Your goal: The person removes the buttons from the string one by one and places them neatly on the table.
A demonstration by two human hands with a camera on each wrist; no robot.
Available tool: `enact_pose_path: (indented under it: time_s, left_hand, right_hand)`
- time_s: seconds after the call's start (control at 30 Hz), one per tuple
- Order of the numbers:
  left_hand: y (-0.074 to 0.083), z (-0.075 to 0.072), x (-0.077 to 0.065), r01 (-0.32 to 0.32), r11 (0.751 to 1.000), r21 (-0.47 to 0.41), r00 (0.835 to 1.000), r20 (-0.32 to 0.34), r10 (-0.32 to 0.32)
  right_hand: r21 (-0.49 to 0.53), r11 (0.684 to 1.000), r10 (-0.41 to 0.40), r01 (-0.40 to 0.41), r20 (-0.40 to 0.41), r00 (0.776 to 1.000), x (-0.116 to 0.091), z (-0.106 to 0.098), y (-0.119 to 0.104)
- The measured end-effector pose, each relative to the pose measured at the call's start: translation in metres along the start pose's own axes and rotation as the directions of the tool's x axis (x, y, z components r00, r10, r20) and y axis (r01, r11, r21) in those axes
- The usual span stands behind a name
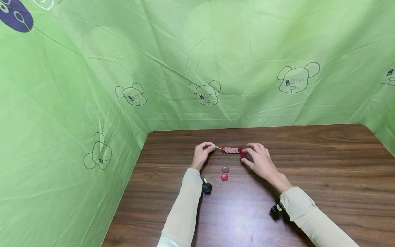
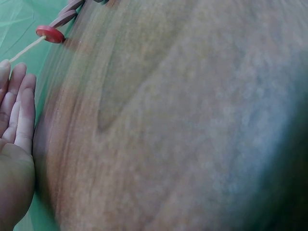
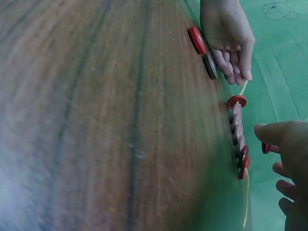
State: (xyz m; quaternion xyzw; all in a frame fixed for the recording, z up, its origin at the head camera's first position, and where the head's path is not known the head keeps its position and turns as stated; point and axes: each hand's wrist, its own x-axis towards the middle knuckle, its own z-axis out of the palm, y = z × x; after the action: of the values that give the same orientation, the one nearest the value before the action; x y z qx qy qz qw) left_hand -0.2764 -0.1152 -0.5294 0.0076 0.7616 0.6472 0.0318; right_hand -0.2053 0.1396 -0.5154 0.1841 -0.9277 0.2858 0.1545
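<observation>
Between my hands lies a cord (image 1: 218, 148) strung with several buttons. A red button (image 3: 237, 101) stands on edge at its left end, then overlapping dull pink buttons (image 1: 231, 150), with dark red and red ones (image 3: 244, 168) at the right. My left hand (image 1: 202, 154) pinches the cord's left end between thumb and fingertips. Beside the row's right end, my right hand (image 1: 260, 160) pinches a dark red button (image 3: 265, 147) between thumb and index finger. That button is partly hidden by the thumb in the right wrist view.
On the wooden table (image 1: 324, 171), a grey-brown button (image 1: 225, 169) and a red button (image 1: 224, 177) lie nearer me than the row. Green sheeting (image 1: 247, 113) hangs behind the table's far edge and along its left side. The cord's other end (image 3: 247, 202) trails from the row.
</observation>
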Motion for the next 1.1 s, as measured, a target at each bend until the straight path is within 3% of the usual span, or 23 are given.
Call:
enact_pose_path:
  time_s: [0.17,0.4,0.83,0.9,1.1]
  left_hand:
    - [-0.013,0.001,0.006,-0.003,1.000,0.000,1.000,-0.026,0.003]
    - [-0.014,0.002,0.006,-0.018,1.000,0.014,0.999,-0.050,0.019]
    - [-0.014,0.001,0.006,-0.005,1.000,0.021,1.000,-0.031,0.005]
    - [-0.012,0.001,0.005,-0.004,1.000,0.012,1.000,-0.020,0.004]
    - [0.014,0.001,-0.011,-0.017,1.000,0.020,1.000,0.002,0.017]
  right_hand:
    - [-0.007,1.000,-0.002,0.002,0.032,0.999,-0.002,0.004,-0.003]
    - [-0.001,0.999,-0.038,0.038,0.039,0.999,-0.004,0.010,-0.007]
    - [-0.022,0.994,-0.110,0.111,0.048,0.993,-0.010,0.022,-0.016]
    - [-0.023,0.993,-0.114,0.116,0.058,0.992,-0.011,0.024,-0.017]
    - [-0.031,0.991,-0.123,0.126,0.088,0.988,-0.014,0.028,-0.020]
